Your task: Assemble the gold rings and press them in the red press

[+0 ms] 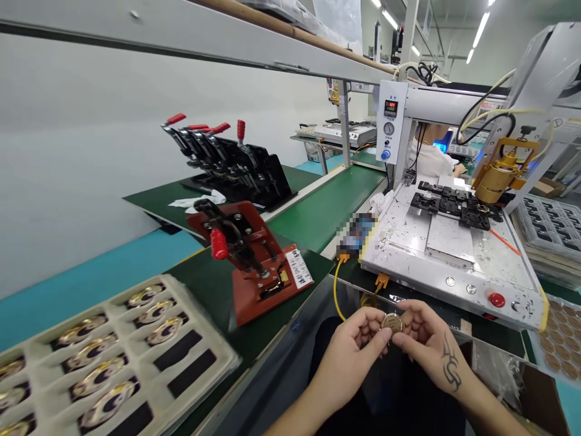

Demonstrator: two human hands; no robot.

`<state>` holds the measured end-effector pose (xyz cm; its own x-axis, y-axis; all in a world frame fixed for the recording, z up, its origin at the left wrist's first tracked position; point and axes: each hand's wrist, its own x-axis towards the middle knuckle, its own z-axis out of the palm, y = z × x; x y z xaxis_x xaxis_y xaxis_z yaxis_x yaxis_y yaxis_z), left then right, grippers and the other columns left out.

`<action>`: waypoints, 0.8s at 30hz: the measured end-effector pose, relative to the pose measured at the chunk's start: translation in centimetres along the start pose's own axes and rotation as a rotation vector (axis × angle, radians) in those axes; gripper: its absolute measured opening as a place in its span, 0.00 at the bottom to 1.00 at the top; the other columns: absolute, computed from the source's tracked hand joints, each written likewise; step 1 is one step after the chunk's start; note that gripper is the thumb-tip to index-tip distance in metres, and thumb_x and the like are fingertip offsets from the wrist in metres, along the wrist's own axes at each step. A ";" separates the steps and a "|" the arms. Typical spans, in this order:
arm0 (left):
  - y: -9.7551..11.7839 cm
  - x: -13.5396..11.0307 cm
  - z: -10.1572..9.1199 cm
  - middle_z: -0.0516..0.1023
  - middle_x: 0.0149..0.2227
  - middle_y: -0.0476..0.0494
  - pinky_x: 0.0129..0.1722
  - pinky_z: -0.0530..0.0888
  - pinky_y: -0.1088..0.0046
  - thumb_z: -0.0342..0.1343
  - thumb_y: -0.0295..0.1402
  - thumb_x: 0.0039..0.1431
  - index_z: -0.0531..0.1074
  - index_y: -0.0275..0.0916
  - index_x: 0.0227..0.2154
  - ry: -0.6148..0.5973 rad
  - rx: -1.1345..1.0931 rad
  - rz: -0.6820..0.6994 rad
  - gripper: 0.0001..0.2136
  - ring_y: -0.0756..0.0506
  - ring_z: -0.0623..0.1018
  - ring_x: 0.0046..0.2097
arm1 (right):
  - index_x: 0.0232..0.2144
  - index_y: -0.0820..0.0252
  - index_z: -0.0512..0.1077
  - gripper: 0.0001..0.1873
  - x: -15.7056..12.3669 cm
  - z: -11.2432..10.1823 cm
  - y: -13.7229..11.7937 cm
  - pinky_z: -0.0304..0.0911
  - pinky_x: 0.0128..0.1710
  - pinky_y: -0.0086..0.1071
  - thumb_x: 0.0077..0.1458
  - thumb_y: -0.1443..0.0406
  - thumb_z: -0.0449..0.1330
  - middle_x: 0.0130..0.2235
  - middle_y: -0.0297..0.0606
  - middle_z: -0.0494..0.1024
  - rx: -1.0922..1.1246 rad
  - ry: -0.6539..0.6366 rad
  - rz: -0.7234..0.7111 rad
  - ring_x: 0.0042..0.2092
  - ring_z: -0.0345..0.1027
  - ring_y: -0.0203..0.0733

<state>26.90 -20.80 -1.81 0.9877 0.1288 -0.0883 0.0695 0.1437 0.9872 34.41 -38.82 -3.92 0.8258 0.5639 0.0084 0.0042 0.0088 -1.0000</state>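
Note:
My left hand (358, 345) pinches a small round gold-rimmed case (392, 323) between thumb and fingers, above my lap. It resembles a watch case, with its flat face toward me and faint marks on it too small to read. From the other side, the closed fingers of my right hand (422, 339) grip its right edge. To the left on the bench stands a red-brown clamp fixture (258, 266) with a red-handled lever. A beige tray (181, 290) at lower left carries several shiny gold parts in its compartments; some show only black strips.
A white benchtop machine (408, 242) with a gold cylindrical head (497, 175) and black fixtures stands at right. Red-handled toggle clamps (236, 163) are behind. A tray of round brown discs (563, 333) lies far right. A yellow cable (336, 290) hangs nearby. A person (431, 154) sits beyond.

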 end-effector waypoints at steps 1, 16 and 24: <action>0.1 0.0 -0.1 0.77 0.31 0.48 0.35 0.75 0.72 0.67 0.42 0.63 0.78 0.38 0.39 0.000 0.012 0.006 0.12 0.47 0.77 0.32 | 0.57 0.51 0.75 0.25 0.2 -0.4 -0.3 0.71 0.33 0.33 0.59 0.56 0.73 0.36 0.33 0.79 -0.077 -0.037 -0.069 0.33 0.72 0.39; 13.0 -0.5 -8.9 0.84 0.42 0.42 0.45 0.74 0.68 0.60 0.37 0.69 0.80 0.41 0.46 0.300 0.823 0.679 0.09 0.43 0.80 0.41 | 0.58 0.46 0.77 0.27 4.8 -0.1 -3.9 0.74 0.37 0.38 0.57 0.71 0.68 0.43 0.40 0.83 -0.500 -0.099 -0.704 0.36 0.76 0.46; 14.5 1.7 -16.8 0.60 0.17 0.53 0.30 0.61 0.68 0.55 0.36 0.71 0.60 0.43 0.15 0.240 1.168 0.932 0.25 0.48 0.61 0.23 | 0.51 0.52 0.76 0.15 7.0 1.3 -3.7 0.69 0.32 0.35 0.61 0.65 0.65 0.34 0.35 0.77 -0.454 -0.068 -0.643 0.31 0.70 0.41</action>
<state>27.28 -2.02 10.16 0.7025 -0.0997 0.7046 -0.3673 -0.8988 0.2391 39.49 -33.84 -0.11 0.5475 0.6119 0.5709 0.7109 0.0198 -0.7030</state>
